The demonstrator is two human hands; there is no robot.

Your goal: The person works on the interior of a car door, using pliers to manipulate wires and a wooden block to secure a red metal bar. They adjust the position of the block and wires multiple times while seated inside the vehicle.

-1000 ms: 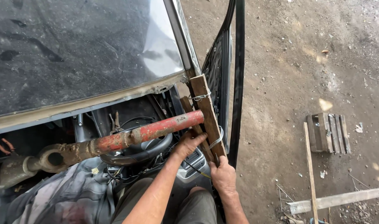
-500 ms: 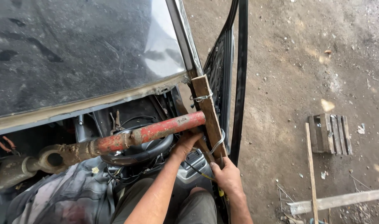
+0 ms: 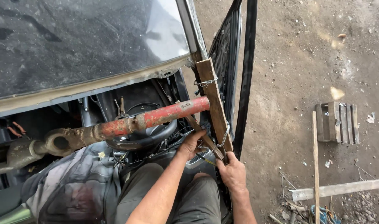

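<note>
Your left hand (image 3: pixel 192 144) is cupped under the lower end of the wooden plank (image 3: pixel 213 108), its fingers curled against the plank's inner face just below the red steel tube (image 3: pixel 156 118). Your right hand (image 3: pixel 232 173) closes around the plank's bottom end from the outer side; whether it also pinches the wire loop (image 3: pixel 225 136) there is hard to tell, since the fingertips are hidden behind the wood.

The plank stands tilted along the vehicle's door pillar (image 3: pixel 193 31), leaning top-left to bottom-right, and is tied with twisted wire (image 3: pixel 205 82) near its upper end. The red tube butts against the plank's inner face about midway and runs left and slightly downward, across the steering wheel (image 3: pixel 139 139), to a rusty, mud-coated eye fitting (image 3: pixel 62 141).

The windshield (image 3: pixel 81 41) fills the upper left. The open door (image 3: pixel 239 74) stands just right of the plank. On the dirt ground (image 3: pixel 314 54) to the right lie a small slatted wooden block (image 3: pixel 337 122), a thin upright stick (image 3: pixel 315 166) and a pale board (image 3: pixel 339 188). Your grey trousers (image 3: pixel 197 199) show below the hands, with a grimy cloth (image 3: pixel 69 182) to their left.
</note>
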